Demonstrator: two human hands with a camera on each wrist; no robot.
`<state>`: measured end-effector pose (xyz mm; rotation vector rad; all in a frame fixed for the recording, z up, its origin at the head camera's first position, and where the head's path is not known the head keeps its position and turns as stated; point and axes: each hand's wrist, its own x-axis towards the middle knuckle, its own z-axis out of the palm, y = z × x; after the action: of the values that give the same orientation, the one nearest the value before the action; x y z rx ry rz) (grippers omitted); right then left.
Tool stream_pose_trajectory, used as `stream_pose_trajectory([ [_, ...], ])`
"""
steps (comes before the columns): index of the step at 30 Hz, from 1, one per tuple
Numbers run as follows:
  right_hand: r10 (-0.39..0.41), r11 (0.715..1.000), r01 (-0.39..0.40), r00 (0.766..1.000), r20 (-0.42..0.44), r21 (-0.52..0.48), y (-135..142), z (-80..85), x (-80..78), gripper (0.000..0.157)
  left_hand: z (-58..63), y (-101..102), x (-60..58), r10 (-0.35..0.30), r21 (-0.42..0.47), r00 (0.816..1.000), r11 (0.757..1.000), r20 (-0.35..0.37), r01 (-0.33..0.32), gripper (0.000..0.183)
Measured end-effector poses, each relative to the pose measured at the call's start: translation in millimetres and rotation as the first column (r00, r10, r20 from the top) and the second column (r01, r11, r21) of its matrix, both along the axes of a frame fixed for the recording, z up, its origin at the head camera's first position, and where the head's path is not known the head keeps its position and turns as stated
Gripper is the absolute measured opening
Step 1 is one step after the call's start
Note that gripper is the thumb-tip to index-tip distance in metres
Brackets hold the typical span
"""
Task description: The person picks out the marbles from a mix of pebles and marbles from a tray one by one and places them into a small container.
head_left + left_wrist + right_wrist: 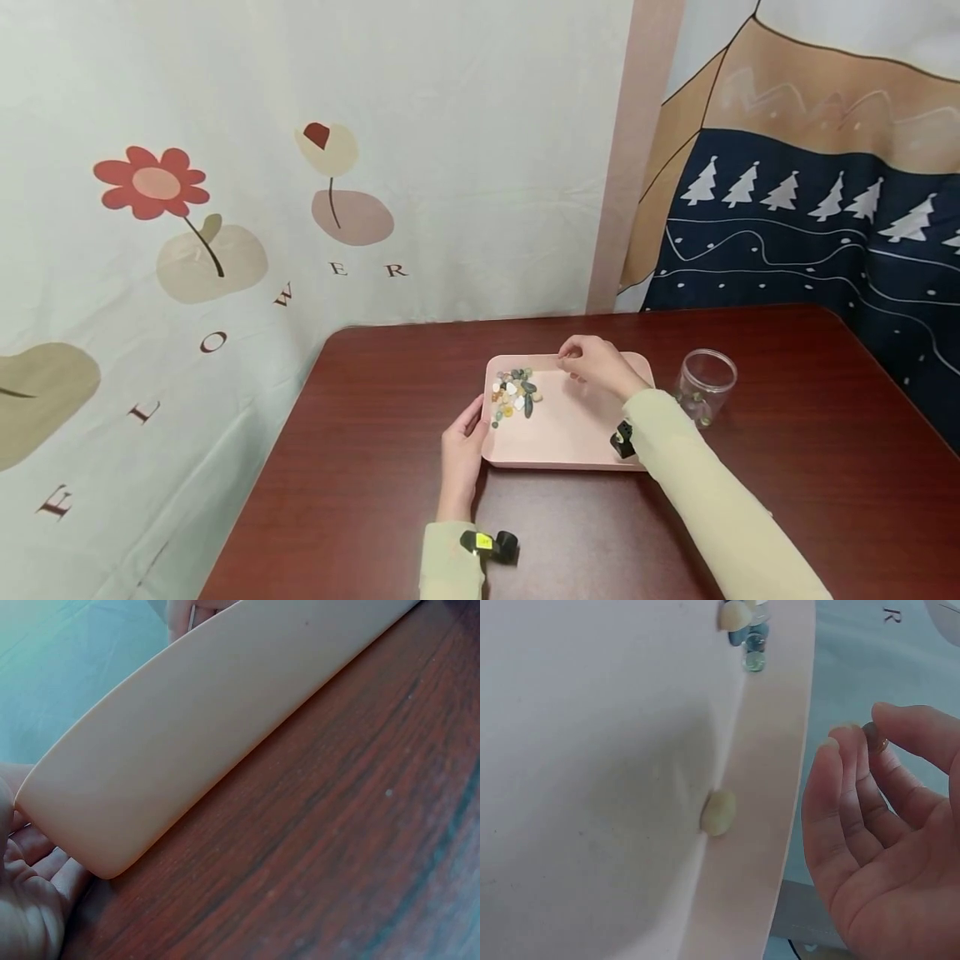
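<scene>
The small dark stone (870,736) looks the likeliest thing to be lost: the right hand (596,365) pinches it by the fingertips, by the far rim of the pink tray (581,433), so a slack thumb could drop it over the edge onto the counter (375,433). The pale pebble (720,813) against the tray's far wall might be knocked by a stray finger. The right forearm passes just beside the clear cup (729,383), and an outward swing could tip it. That arm reaches in from the lower right, fingers bent toward the thumb; the left hand (462,442), well apart, grips the tray's left edge near the stone cluster (512,388), its forearm pointing nearly straight ahead.
</scene>
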<state>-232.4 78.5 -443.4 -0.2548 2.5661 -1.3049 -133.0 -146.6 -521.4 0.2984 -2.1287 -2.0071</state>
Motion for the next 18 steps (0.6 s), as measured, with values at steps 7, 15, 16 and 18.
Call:
stream_pose_trajectory([
  [7, 0.030, 0.995, -0.031, 0.999, -0.010, -0.094, 5.7, 2.6, 11.0, 0.023, -0.9, 0.6, 0.6, -0.006, 0.004, 1.000, 1.000, 0.010, 0.006, 0.033],
  [15, 0.034, 0.990, -0.034, 0.999, -0.004, -0.139, 9.6, 2.8, 24.4, 0.018, 0.4, 0.6, 1.9, 0.010, -0.018, 1.000, 1.000, 0.014, -0.010, 0.033],
  [16, 0.032, 0.991, -0.032, 0.999, -0.001, -0.132, 10.1, 2.9, 26.3, 0.017, 0.4, 0.6, 2.1, 0.008, -0.015, 1.000, 1.000, 0.014, -0.008, 0.033],
  [18, 0.032, 0.992, -0.032, 0.999, -0.002, -0.123, 10.8, 2.8, 29.8, 0.017, 0.5, 0.9, 2.5, 0.006, -0.012, 1.000, 1.000, 0.013, -0.006, 0.033],
])
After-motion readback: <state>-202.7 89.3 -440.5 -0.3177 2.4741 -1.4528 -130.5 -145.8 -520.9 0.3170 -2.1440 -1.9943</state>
